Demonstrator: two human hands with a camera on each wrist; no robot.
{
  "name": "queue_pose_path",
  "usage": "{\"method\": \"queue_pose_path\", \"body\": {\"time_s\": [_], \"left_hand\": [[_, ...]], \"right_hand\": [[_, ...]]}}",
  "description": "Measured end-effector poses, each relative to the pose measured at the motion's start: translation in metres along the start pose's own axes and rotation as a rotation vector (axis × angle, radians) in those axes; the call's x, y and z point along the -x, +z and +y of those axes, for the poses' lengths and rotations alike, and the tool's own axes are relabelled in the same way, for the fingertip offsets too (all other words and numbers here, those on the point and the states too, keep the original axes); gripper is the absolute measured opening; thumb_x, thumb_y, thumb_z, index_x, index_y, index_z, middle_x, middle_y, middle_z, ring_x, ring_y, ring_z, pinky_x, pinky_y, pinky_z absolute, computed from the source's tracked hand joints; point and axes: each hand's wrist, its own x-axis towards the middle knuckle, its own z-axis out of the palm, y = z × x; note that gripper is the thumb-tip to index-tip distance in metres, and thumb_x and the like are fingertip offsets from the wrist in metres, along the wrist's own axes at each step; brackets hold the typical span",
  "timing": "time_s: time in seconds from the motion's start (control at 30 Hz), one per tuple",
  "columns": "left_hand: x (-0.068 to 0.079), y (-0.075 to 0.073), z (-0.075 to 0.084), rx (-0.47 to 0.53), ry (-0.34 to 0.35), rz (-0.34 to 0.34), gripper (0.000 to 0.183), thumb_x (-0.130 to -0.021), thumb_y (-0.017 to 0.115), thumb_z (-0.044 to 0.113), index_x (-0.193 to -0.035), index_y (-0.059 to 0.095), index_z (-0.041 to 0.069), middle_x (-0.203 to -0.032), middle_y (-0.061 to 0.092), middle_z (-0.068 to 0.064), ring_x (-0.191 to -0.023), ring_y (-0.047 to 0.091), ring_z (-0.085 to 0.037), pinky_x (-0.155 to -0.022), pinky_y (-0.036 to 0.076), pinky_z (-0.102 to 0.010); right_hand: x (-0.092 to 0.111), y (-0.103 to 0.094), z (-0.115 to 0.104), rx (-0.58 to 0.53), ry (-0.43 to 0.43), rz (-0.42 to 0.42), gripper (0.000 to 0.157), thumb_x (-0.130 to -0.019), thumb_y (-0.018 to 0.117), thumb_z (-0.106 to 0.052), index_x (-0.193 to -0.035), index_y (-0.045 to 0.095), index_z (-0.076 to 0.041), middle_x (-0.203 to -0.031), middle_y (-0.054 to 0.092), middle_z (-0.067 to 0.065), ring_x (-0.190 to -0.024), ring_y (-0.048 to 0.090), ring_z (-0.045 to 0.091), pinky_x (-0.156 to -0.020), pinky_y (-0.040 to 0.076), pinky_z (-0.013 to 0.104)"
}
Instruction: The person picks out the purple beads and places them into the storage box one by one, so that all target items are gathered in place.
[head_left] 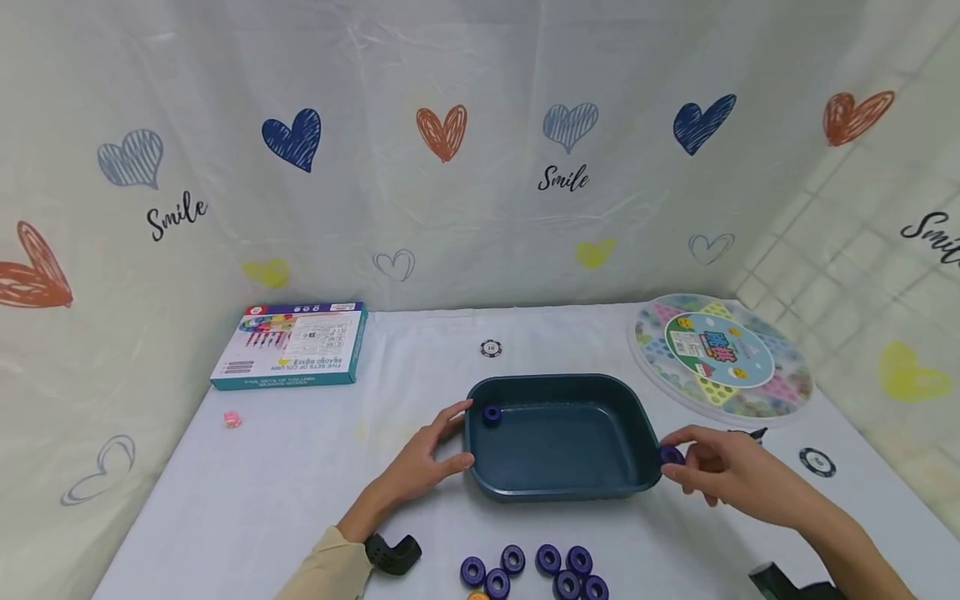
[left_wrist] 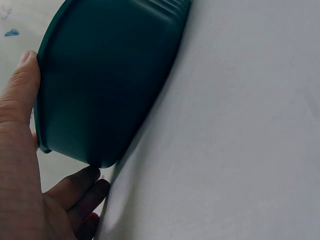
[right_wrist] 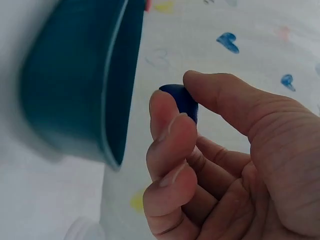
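A dark teal rectangular tray [head_left: 562,492] stands on the white-covered table. My left hand [head_left: 427,457] touches its left side, thumb and fingers spread along the rim; the left wrist view shows the thumb against the tray wall [left_wrist: 100,90]. Just outside the right rim, my right hand [head_left: 731,471] pinches a dark purple ring [head_left: 672,455] between thumb and index finger. The same ring [right_wrist: 180,102] appears in the right wrist view, partly hidden by fingertips. Another purple ring [head_left: 492,415] lies inside the tray, at its far left corner.
Several purple rings [head_left: 548,560] lie at the near table edge with an orange piece [head_left: 477,596]. A game box [head_left: 292,346] sits back left, a pink piece [head_left: 232,419] before it. A round game board [head_left: 720,354] lies back right. Poker chips [head_left: 491,348] lie behind and right of the tray.
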Motion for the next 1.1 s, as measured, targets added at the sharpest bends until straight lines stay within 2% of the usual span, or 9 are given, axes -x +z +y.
{"method": "queue_pose_path", "body": {"time_s": [0.17, 0.27, 0.5, 0.67, 0.87, 1.1], "left_hand": [[0.000, 0.000, -0.004, 0.005, 0.019, -0.011, 0.069, -0.085, 0.062, 0.022, -0.142, 0.025, 0.013, -0.138, 0.038, -0.013, -0.126, 0.036, -0.023, -0.100, 0.027, -0.051], [-0.001, 0.001, -0.006, 0.002, 0.021, -0.017, 0.069, -0.085, 0.062, 0.023, -0.142, 0.024, 0.014, -0.138, 0.038, -0.012, -0.127, 0.035, -0.025, -0.100, 0.027, -0.051], [-0.003, 0.006, -0.038, -0.028, 0.016, 0.002, 0.069, -0.084, 0.063, 0.029, -0.142, 0.023, 0.028, -0.139, 0.038, 0.001, -0.127, 0.034, -0.013, -0.101, 0.026, -0.047], [-0.003, 0.006, -0.044, -0.025, 0.024, 0.003, 0.069, -0.084, 0.061, 0.037, -0.142, 0.023, 0.030, -0.138, 0.038, 0.003, -0.127, 0.033, -0.013, -0.102, 0.025, -0.048], [-0.002, 0.004, -0.040, -0.037, 0.016, 0.006, 0.068, -0.085, 0.061, 0.032, -0.142, 0.023, 0.030, -0.138, 0.039, -0.001, -0.127, 0.034, -0.014, -0.101, 0.027, -0.048], [0.001, -0.002, -0.002, -0.016, 0.003, -0.019, 0.067, -0.086, 0.061, 0.020, -0.142, 0.024, 0.015, -0.136, 0.040, -0.013, -0.127, 0.035, -0.023, -0.101, 0.026, -0.048]], "right_hand": [[-0.033, 0.000, -0.019, 0.033, -0.145, -0.002, 0.037, -0.088, 0.058, -0.031, -0.112, 0.053, -0.004, -0.065, 0.056, -0.004, -0.049, 0.051, 0.010, -0.047, 0.043, 0.024], [-0.053, 0.003, -0.028, 0.060, -0.194, -0.030, 0.035, -0.088, 0.058, -0.031, -0.112, 0.054, -0.006, -0.066, 0.056, -0.002, -0.049, 0.052, 0.010, -0.047, 0.044, 0.025], [-0.100, 0.017, -0.046, 0.129, -0.224, -0.155, 0.034, -0.087, 0.059, -0.035, -0.109, 0.055, -0.009, -0.062, 0.056, 0.000, -0.048, 0.051, 0.011, -0.048, 0.044, 0.025], [-0.128, 0.031, -0.056, 0.197, -0.207, -0.245, 0.034, -0.085, 0.061, -0.033, -0.108, 0.056, -0.009, -0.060, 0.056, -0.004, -0.046, 0.052, 0.011, -0.049, 0.045, 0.027], [-0.161, 0.052, -0.062, 0.206, -0.171, -0.350, 0.030, -0.084, 0.064, -0.030, -0.106, 0.056, -0.011, -0.057, 0.057, -0.004, -0.046, 0.054, 0.013, -0.050, 0.046, 0.028], [-0.180, 0.070, -0.058, 0.146, -0.103, -0.457, 0.025, -0.083, 0.065, -0.021, -0.103, 0.056, -0.008, -0.063, 0.062, 0.001, -0.051, 0.060, 0.017, -0.051, 0.049, 0.028]]}}
